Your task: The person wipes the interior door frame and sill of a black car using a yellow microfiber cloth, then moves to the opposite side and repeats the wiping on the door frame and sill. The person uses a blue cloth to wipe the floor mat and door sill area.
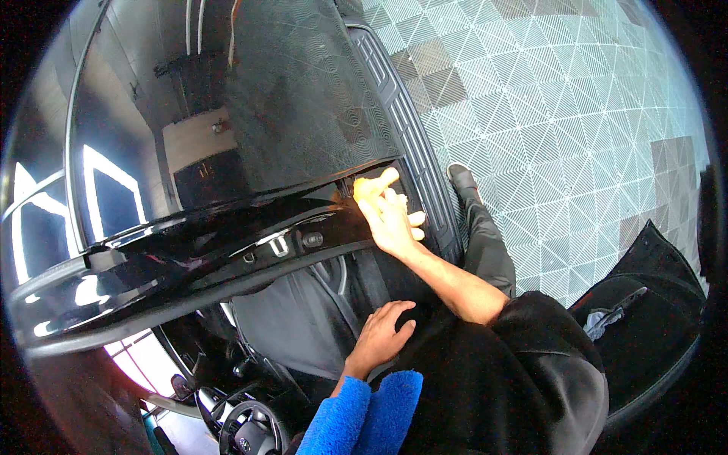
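My right hand (392, 222) holds a bunched yellow cloth (368, 190) against the lower body of a black car, where the door pillar (205, 267) meets the running board (410, 136). Part of the cloth is hidden under my fingers. My left hand (378, 338) is lower in the view, beside the car's door opening, with its fingers apart and nothing in it. A blue microfiber towel (341, 418) is draped over my left forearm. On the pillar, between the door window and my right hand, is a metal door striker (278, 244).
A black seat (290, 318) and a steering wheel (250, 432) show inside the car. A shoe (463, 177) stands on the tiled floor (546, 114) beside the running board. At lower right is a black padded surface (642, 352) with a grey cloth (603, 321) on it.
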A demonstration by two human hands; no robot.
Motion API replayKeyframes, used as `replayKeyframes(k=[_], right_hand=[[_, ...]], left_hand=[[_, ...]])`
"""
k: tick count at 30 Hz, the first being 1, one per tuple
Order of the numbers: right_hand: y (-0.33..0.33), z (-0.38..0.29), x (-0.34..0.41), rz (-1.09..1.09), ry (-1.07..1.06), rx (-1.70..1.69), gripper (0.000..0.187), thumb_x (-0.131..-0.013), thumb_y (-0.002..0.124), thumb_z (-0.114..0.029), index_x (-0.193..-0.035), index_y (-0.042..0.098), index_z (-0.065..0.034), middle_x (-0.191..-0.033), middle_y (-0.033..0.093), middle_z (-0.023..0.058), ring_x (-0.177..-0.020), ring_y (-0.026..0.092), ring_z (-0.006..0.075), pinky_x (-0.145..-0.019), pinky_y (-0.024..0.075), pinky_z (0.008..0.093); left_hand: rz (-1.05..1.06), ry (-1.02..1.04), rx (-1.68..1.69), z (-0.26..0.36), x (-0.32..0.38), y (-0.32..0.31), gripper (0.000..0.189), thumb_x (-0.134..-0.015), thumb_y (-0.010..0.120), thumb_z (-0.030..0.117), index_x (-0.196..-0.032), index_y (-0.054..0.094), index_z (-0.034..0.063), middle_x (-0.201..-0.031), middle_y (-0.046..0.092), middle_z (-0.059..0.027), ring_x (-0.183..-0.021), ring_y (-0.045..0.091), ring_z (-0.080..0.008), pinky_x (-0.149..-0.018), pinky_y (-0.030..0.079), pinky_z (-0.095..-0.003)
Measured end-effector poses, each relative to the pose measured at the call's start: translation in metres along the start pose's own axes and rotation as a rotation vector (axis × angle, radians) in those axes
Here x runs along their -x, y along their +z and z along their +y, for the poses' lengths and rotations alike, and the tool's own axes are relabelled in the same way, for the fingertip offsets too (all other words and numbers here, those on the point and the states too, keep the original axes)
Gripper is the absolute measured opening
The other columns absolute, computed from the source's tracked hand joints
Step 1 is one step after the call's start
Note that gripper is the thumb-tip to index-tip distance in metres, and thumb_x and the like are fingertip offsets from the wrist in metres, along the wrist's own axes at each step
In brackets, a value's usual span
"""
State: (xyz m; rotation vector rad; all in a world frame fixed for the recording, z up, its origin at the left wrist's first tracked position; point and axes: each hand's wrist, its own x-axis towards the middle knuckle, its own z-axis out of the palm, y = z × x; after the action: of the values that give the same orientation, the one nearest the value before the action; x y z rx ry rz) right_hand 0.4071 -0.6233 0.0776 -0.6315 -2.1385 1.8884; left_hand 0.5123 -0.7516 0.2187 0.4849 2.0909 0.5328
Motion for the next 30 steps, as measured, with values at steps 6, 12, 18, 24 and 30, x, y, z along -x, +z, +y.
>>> replayKeyframes(k=[6, 12, 18, 24, 30], right_hand=[[0.021, -0.056, -0.041, -0.059, -0.117, -0.011, 0.028, -0.094, 0.06, -0.026, -0.095, 0.065, 0.001, -0.092, 0.065, 0.0186, -0.091, 0.06, 0.0363, -0.083, 0.0442, 0.0464], [0.002, -0.039, -0.022, 0.121, -0.279, 0.289, 0.039, -0.093, 0.056, -0.036, -0.1, 0.067, 0.0008, -0.095, 0.065, 0.0226, -0.095, 0.057, 0.0422, -0.087, 0.0408, 0.0543], [-0.004, -0.09, -0.004, -0.075, -0.245, -0.041, 0.036, -0.094, 0.056, -0.035, -0.087, 0.065, -0.0005, -0.095, 0.064, 0.023, -0.094, 0.058, 0.0411, -0.087, 0.0427, 0.0527], [0.004, -0.12, -0.026, 0.053, -0.734, -0.261, 0.021, -0.086, 0.068, -0.025, -0.081, 0.064, -0.005, -0.079, 0.059, 0.0176, -0.082, 0.058, 0.0378, -0.079, 0.0453, 0.0486], [-0.005, -0.042, -0.02, -0.065, -0.312, -0.107, 0.029, -0.093, 0.059, -0.027, -0.087, 0.064, 0.0002, -0.085, 0.063, 0.0191, -0.085, 0.062, 0.0375, -0.079, 0.0476, 0.047]], left_hand=[[0.011, -0.043, -0.029, 0.007, 0.002, -0.003, 0.04, -0.092, 0.061, 0.022, -0.129, 0.057, 0.0069, -0.126, 0.059, -0.0162, -0.117, 0.056, -0.0334, -0.102, 0.043, -0.0414], [0.002, -0.046, -0.062, 0.007, 0.008, -0.001, 0.04, -0.092, 0.061, 0.025, -0.128, 0.056, 0.0078, -0.128, 0.059, -0.0154, -0.122, 0.053, -0.0345, -0.104, 0.04, -0.0429], [0.006, -0.004, -0.112, 0.021, 0.0, -0.006, 0.041, -0.092, 0.061, 0.026, -0.128, 0.056, 0.0061, -0.128, 0.059, -0.0165, -0.123, 0.052, -0.0357, -0.103, 0.04, -0.0447], [0.024, 0.072, -0.115, 0.016, 0.004, 0.005, 0.039, -0.093, 0.06, 0.024, -0.127, 0.055, 0.0063, -0.127, 0.058, -0.0171, -0.12, 0.054, -0.0366, -0.1, 0.041, -0.0465], [0.07, 0.062, -0.083, 0.018, 0.012, -0.003, 0.039, -0.092, 0.061, 0.024, -0.127, 0.056, 0.0067, -0.128, 0.059, -0.0165, -0.12, 0.054, -0.0353, -0.1, 0.042, -0.0455]])
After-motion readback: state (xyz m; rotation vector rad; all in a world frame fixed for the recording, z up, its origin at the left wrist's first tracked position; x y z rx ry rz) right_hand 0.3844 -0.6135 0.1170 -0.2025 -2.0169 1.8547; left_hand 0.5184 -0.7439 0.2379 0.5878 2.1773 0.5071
